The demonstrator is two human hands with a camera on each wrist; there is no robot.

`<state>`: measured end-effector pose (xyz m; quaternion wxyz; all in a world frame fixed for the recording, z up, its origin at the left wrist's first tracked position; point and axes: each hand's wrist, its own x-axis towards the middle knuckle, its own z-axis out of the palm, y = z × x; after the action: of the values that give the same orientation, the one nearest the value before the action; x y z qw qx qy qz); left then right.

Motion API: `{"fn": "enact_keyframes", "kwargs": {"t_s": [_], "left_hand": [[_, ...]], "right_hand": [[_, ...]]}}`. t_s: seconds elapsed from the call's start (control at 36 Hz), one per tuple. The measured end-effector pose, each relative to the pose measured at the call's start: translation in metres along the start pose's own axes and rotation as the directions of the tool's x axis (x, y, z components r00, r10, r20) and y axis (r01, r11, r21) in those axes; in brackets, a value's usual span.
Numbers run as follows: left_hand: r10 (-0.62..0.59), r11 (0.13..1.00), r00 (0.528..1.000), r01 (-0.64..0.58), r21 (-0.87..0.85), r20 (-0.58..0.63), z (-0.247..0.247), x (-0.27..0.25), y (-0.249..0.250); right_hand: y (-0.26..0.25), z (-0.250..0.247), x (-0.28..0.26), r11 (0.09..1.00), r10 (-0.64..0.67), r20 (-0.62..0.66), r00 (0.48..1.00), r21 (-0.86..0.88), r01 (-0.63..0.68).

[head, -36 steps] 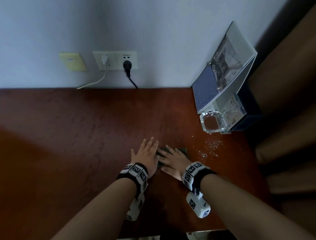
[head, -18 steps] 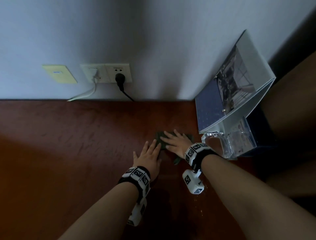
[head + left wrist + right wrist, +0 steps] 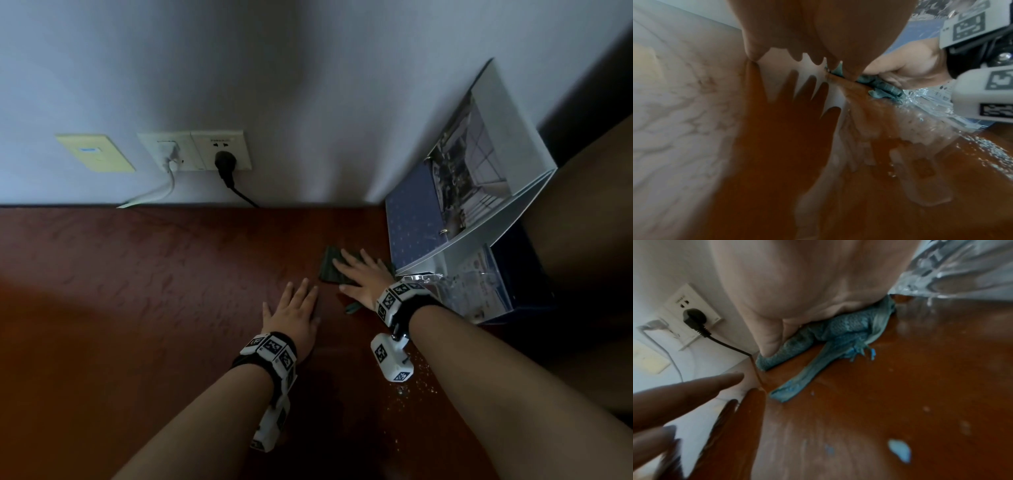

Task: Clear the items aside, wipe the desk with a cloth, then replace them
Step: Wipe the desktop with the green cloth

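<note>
Both hands are down flat on the desk (image 3: pixel 144 308), fingers straight, nothing clenched or grabbed. Right hand (image 3: pixel 363 279) is pressing palm-down on the cloth (image 3: pixel 330 269), a dark blue-green towel kind of thing, bunched up under the palm. Fingers point toward the wall and a bit left. From the right wrist view you can see the cloth (image 3: pixel 838 331) squashed under the heel of the hand with one loose strip trailing out toward the camera across the wood. Its long side runs roughly left to right under the hand, sitting near the back right of the desk, just beside the open binder (image 3: pixel 455 212) that leans on the wall, and a clear plastic thing (image 3: pixel 479 287) by the wrist.

Left hand (image 3: pixel 296 317) just rests on bare wood, fingers spread, close to the right hand but not touching the cloth.

Some small white crumbs (image 3: pixel 411 383) lie on the desk under the right forearm. Wall sockets (image 3: pixel 202 150) behind, black plug (image 3: pixel 224 164) in one.
</note>
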<state>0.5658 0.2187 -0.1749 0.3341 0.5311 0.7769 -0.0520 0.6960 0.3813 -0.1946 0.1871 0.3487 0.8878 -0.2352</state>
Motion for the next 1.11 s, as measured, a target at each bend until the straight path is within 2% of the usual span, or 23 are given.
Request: {"fn": "enact_keyframes", "kwargs": {"t_s": [0.36, 0.53, 0.72, 0.97, 1.11], "left_hand": [[0.033, 0.999, 0.999, -0.033, 0.019, 0.001, 0.013, -0.017, -0.003], [0.043, 0.999, 0.999, -0.043, 0.023, 0.001, 0.018, -0.026, -0.003], [0.052, 0.998, 0.998, -0.053, 0.042, 0.017, 0.016, -0.036, -0.004], [0.059, 0.996, 0.998, -0.06, 0.063, 0.021, 0.021, -0.05, -0.007], [0.065, 0.996, 0.998, -0.066, 0.064, 0.009, 0.023, -0.052, -0.007]], "right_hand": [[-0.007, 0.019, -0.041, 1.0, -0.002, 0.007, 1.0, 0.0, 0.002], [-0.019, 0.033, -0.05, 0.997, 0.068, -0.006, 0.998, -0.047, -0.068], [-0.041, 0.047, -0.067, 0.984, 0.176, -0.02, 0.984, 0.029, -0.175], [-0.049, 0.059, -0.084, 0.974, 0.212, -0.011, 0.977, 0.087, -0.21], [-0.044, 0.055, -0.085, 0.973, 0.185, 0.02, 0.983, 0.139, -0.185]]}}
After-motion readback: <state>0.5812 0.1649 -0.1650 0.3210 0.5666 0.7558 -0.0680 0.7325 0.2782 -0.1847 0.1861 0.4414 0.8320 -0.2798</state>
